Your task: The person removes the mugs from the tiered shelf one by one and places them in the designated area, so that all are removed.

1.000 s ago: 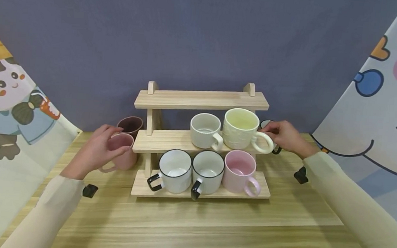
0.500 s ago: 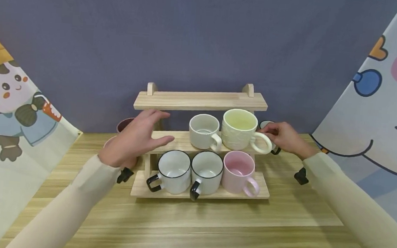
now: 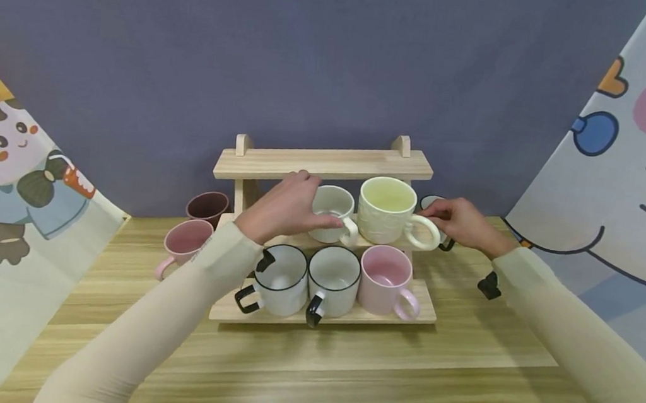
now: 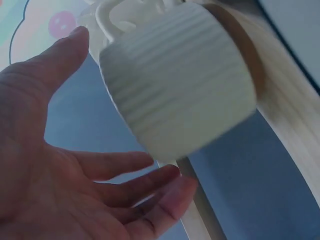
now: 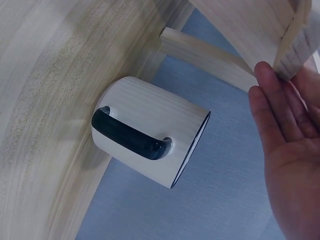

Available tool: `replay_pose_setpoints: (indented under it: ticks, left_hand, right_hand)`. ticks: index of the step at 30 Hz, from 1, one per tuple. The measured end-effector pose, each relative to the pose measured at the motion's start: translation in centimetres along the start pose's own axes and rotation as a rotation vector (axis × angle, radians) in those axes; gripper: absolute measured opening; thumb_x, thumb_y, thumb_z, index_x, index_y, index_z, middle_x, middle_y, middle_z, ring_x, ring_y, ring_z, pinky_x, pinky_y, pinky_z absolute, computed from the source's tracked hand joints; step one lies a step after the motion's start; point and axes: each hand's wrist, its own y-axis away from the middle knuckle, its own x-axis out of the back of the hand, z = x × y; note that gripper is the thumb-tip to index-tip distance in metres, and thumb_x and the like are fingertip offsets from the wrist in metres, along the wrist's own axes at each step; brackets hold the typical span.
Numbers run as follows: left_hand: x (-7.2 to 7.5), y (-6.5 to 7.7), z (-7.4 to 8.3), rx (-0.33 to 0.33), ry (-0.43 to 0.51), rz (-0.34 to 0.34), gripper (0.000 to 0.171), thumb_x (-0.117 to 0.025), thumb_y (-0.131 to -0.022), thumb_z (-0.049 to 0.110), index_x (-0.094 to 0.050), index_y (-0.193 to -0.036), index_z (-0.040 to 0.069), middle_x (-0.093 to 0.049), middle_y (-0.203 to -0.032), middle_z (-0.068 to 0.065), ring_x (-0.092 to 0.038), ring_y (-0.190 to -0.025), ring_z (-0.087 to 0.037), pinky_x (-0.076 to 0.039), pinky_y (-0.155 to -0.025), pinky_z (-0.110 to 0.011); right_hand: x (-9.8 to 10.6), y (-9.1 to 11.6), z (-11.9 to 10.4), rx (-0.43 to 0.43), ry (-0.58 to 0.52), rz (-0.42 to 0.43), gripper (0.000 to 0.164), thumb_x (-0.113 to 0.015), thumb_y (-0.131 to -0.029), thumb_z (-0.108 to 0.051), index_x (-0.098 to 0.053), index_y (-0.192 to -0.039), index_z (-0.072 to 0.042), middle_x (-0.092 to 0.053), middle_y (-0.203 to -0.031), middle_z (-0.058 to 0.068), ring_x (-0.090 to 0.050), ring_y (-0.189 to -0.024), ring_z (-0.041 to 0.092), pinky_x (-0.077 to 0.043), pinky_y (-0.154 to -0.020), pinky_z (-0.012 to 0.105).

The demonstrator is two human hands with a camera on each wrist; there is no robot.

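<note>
My left hand (image 3: 285,206) reaches over the middle tier of a wooden shelf rack (image 3: 326,164). Its thumb and fingers are spread about a ribbed off-white mug (image 4: 175,85), fingertips close to the mug's side in the left wrist view. To the right of that mug stands a pale yellow embossed mug (image 3: 384,222) with a ring handle. At the right end of this tier, my right hand (image 3: 464,222) pinches the corner of the rack's board (image 5: 290,62), with the thumb largely hidden. Below that hand, a white mug with a black handle (image 5: 150,117) stands on the table.
On the bottom tier stand two black-rimmed white mugs (image 3: 284,296) and a pink mug (image 3: 381,288), handles toward the front. Left of the rack, a rose-pink mug (image 3: 187,241) and a dark brown mug (image 3: 207,204) sit on the wooden table (image 3: 309,377). A blue-grey cloth (image 3: 334,57) hangs behind.
My left hand has moved right, from the rose-pink mug at the left across to the off-white mug on the middle tier. The right hand stays at the rack's end.
</note>
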Motion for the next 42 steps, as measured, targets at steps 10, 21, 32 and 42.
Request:
replay_pose_setpoints:
  ticks: [10, 21, 32, 42]
  left_hand:
    - [-0.6, -2.1, 1.7, 0.021, -0.068, -0.056, 0.054, -0.062, -0.082, 0.059, -0.058, -0.071, 0.006, -0.054, -0.074, -0.007, -0.053, -0.087, -0.027, -0.03, -0.101, -0.038]
    - [-0.1, -1.5, 1.0, 0.031, -0.007, 0.03, 0.05, -0.064, -0.078, 0.049, -0.045, -0.051, 0.011, -0.037, -0.053, 0.0, -0.044, -0.07, -0.023, -0.036, -0.082, -0.035]
    - [2.0, 0.8, -1.4, 0.089, 0.118, 0.155, 0.05, -0.069, -0.073, 0.048, -0.061, -0.09, 0.001, -0.057, -0.083, -0.01, -0.049, -0.078, -0.024, -0.039, -0.06, -0.033]
    - [5.0, 5.7, -4.1, 0.202, 0.217, 0.245, 0.074, -0.073, -0.071, 0.048, -0.056, -0.123, -0.002, -0.055, -0.122, -0.013, -0.046, -0.11, -0.028, -0.041, -0.083, -0.041]
  right_hand:
    - [0.1, 0.0, -0.1, -0.008, -0.001, -0.004, 0.01, -0.067, -0.088, -0.009, -0.074, -0.095, -0.005, -0.069, -0.092, 0.006, -0.065, -0.084, 0.016, -0.05, -0.069, 0.023]
    - [0.1, -0.3, -0.2, 0.03, 0.026, 0.004, 0.01, -0.067, -0.087, -0.005, -0.074, -0.095, -0.004, -0.069, -0.092, 0.007, -0.064, -0.083, 0.016, -0.05, -0.067, 0.023]
    - [0.2, 0.0, -0.2, 0.006, 0.02, -0.006, 0.01, -0.066, -0.089, -0.008, -0.074, -0.095, -0.004, -0.069, -0.091, 0.007, -0.065, -0.083, 0.018, -0.05, -0.068, 0.024]
    - [0.2, 0.1, -0.4, 0.003, 0.025, -0.006, 0.01, -0.066, -0.089, -0.008, -0.073, -0.094, -0.004, -0.069, -0.091, 0.007, -0.065, -0.082, 0.018, -0.05, -0.067, 0.023]
